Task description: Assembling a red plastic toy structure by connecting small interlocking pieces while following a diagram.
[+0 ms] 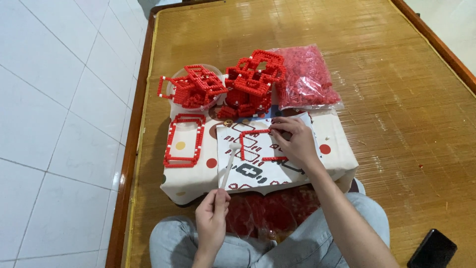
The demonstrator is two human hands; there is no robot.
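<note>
My left hand (211, 218) grips the lower end of a thin white stick tool (229, 166) whose tip rests on a printed pattern sheet (258, 171). My right hand (295, 141) lies on the sheet, fingertips pinching the end of a partly built red bead strip frame (250, 139). The sheet sits on a small low table covered with a white dotted cloth (342, 154).
A finished red rectangular frame (184, 140) lies at the cloth's left. Behind stand a bowl with red bead structures (193, 87), a taller red bead block (253, 82) and a clear bag of red beads (306, 77). A black phone (432, 249) lies on the bamboo mat (396, 99).
</note>
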